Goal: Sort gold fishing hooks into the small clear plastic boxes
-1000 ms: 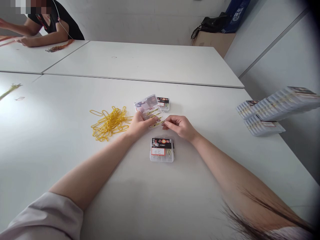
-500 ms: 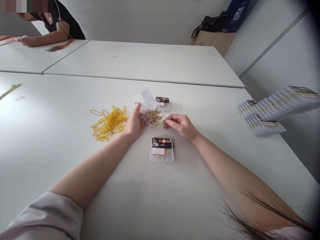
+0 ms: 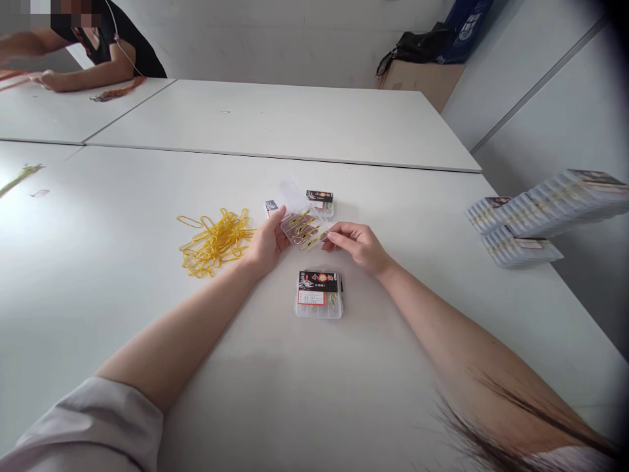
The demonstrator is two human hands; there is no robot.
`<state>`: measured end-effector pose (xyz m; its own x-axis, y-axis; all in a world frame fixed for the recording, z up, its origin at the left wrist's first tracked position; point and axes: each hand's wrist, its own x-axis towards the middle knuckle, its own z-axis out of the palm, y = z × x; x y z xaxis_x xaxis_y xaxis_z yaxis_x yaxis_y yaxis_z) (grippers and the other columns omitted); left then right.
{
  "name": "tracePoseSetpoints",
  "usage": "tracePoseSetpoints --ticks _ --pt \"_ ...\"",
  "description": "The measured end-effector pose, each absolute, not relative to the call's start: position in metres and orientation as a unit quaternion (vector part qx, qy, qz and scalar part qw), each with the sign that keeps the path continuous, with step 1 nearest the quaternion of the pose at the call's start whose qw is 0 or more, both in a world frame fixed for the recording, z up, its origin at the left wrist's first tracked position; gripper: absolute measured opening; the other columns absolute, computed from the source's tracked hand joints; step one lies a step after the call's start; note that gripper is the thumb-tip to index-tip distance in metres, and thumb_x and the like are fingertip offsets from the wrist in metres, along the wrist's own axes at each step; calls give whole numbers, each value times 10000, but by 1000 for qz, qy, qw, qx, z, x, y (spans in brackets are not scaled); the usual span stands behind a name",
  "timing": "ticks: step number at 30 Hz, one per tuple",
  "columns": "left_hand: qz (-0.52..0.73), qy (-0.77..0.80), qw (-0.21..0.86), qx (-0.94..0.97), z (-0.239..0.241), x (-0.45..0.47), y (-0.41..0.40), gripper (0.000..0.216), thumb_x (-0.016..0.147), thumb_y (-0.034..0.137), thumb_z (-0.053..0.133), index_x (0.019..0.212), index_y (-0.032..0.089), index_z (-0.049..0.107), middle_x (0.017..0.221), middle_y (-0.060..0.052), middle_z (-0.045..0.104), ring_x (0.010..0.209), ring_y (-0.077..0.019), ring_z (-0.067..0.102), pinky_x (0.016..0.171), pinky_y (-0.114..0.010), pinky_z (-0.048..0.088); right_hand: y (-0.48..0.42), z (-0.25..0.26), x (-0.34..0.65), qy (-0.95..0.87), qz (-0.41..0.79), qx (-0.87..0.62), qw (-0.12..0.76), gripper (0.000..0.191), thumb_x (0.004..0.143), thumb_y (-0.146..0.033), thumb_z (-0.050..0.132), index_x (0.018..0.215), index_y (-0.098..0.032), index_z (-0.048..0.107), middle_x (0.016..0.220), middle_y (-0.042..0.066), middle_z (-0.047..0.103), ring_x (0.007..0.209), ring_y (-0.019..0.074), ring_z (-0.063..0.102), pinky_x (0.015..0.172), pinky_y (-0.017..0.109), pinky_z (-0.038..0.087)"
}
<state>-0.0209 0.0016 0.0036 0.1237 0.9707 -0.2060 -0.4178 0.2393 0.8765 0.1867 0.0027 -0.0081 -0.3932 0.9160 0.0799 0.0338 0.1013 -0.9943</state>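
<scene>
My left hand (image 3: 268, 241) is closed round the left side of a clear plastic box (image 3: 291, 221). The box is tilted, and its see-through lid (image 3: 291, 191) stands open at the far side. Inside lie several fishing hooks (image 3: 301, 226) with yellow cord, side by side in compartments. At the box's right edge, my right hand (image 3: 358, 248) pinches the corded end of the nearest fishing hook (image 3: 310, 244); the fingertips partly hide it. Closer to me, shut hook boxes with a black label (image 3: 319, 295) lie stacked. Another labelled box (image 3: 320, 202) is just behind the open one.
A pile of yellow loops (image 3: 216, 241) lies left of my left hand. Many packed boxes (image 3: 545, 206) stand in rows at the right table edge. Across the white table (image 3: 275, 124), a person (image 3: 113, 59) sits by orange strands (image 3: 118, 90). Yellow strands (image 3: 22, 177) lie far left.
The open lid has tipped further back, away from my left thumb. My right hand has barely shifted at the box's edge. The person across the table has stretched an arm out to the left.
</scene>
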Motion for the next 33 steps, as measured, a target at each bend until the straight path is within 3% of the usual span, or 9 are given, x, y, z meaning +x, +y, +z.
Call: tracePoseSetpoints --ticks 5,10,29,33 --pt "461 345 665 476 6 -20 -5 444 754 341 808 1119 134 664 1088 -111 753 1040 -273 702 928 -373 536 4 -8 189 -619 546 -382 416 313 839 -499 708 842 -186 722 775 38 733 735 160 670 744 309 545" --pt "489 357 626 492 6 -17 -10 534 688 268 872 1143 182 606 1074 -73 746 1021 -245 701 944 -390 536 0 -8 187 -641 529 -387 399 307 850 -491 711 844 -184 723 778 38 738 747 162 676 764 313 551" --pt "474 362 622 508 -2 -18 -8 613 687 223 869 1193 183 527 1177 -85 705 1098 -245 682 1030 -439 521 -3 0 185 -656 535 -391 362 396 827 -572 717 805 -176 715 791 63 752 804 198 707 818 347 562" --pt "472 367 632 493 1 -18 -8 549 712 256 849 1172 183 558 1158 -79 722 1081 -239 686 1008 -414 526 0 -3 187 -647 539 -390 372 442 808 -629 718 799 -187 721 786 58 750 791 195 698 809 348 553"
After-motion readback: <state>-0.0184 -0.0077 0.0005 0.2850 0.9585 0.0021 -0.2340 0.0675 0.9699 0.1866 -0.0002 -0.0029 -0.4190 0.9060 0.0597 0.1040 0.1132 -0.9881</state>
